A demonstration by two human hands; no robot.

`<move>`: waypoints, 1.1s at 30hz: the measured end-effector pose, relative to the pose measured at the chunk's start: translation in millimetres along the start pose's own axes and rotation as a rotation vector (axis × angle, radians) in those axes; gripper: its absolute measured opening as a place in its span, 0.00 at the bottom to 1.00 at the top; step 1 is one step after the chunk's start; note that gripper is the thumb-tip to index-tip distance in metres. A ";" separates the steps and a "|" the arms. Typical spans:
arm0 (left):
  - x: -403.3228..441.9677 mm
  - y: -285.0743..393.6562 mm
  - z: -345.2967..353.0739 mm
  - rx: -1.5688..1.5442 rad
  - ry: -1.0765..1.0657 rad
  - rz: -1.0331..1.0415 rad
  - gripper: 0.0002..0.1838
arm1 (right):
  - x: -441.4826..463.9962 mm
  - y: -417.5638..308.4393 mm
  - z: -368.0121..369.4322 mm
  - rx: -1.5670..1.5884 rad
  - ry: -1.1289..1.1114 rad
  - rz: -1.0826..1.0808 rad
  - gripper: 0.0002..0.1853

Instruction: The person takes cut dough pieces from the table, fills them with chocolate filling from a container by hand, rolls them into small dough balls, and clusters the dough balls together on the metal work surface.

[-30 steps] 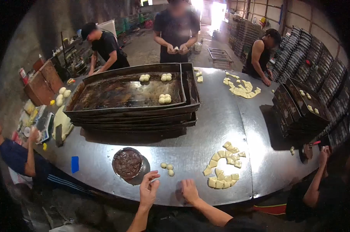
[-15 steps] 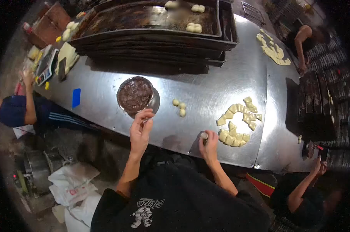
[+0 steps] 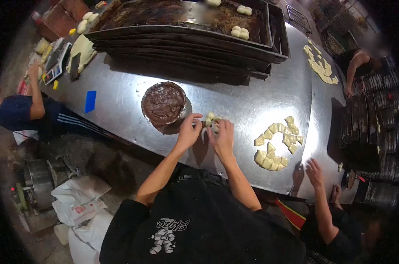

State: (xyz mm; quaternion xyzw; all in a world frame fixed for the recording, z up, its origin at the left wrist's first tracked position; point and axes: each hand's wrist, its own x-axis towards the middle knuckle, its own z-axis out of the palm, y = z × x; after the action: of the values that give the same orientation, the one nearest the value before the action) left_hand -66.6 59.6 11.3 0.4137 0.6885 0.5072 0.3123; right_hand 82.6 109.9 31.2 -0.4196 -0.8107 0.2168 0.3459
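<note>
A small cluster of pale dough balls (image 3: 210, 116) sits on the metal table just beyond my hands. My right hand (image 3: 221, 137) is at the near side of the cluster, fingers closed around a dough ball (image 3: 216, 128) that is partly covered by them. Beside it, my left hand (image 3: 189, 132) is curled with a thin metal tool pinched in its fingers, mostly hidden. Left of the balls stands a round bowl of dark brown filling (image 3: 164, 104). To the right lie cut pieces of flattened dough (image 3: 270, 160) in a curved row.
Stacked black baking trays (image 3: 186, 31) stand at the back, dough balls on the top one. A blue card (image 3: 90, 101) and a scale (image 3: 57, 64) are on the left. Co-workers stand at both sides; one person's hand (image 3: 315, 174) reaches over the right front edge.
My right hand has moved left and forward with its dough ball to the cluster. My left hand has moved right, away from the bowl. A co-worker's hand now reaches in at the right.
</note>
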 end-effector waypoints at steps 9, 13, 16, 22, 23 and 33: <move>25.1 -5.9 14.0 0.110 -0.134 0.059 0.27 | -5.2 8.2 23.4 0.306 0.015 0.337 0.23; 31.7 -11.1 2.0 0.128 -0.272 0.192 0.27 | -12.1 4.6 21.3 0.299 0.037 0.244 0.25; 39.1 -10.6 -4.7 0.076 -0.399 0.173 0.29 | 3.3 13.1 13.4 -0.019 0.044 0.105 0.24; 57.5 10.6 -8.7 0.151 -0.531 0.242 0.33 | 42.2 35.0 -11.3 0.251 -0.305 0.017 0.26; 49.6 14.2 -11.3 0.119 -0.506 0.277 0.30 | 39.1 33.3 -18.9 0.271 -0.336 0.003 0.28; 16.8 -7.1 -5.5 0.214 -0.392 0.251 0.26 | 12.4 24.6 -4.2 0.231 -0.337 0.016 0.29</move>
State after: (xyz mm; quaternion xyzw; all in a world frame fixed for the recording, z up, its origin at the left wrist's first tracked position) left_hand -80.8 71.0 5.9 0.6172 0.6079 0.3764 0.3285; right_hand 93.8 134.2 22.9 -0.3411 -0.8236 0.3783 0.2494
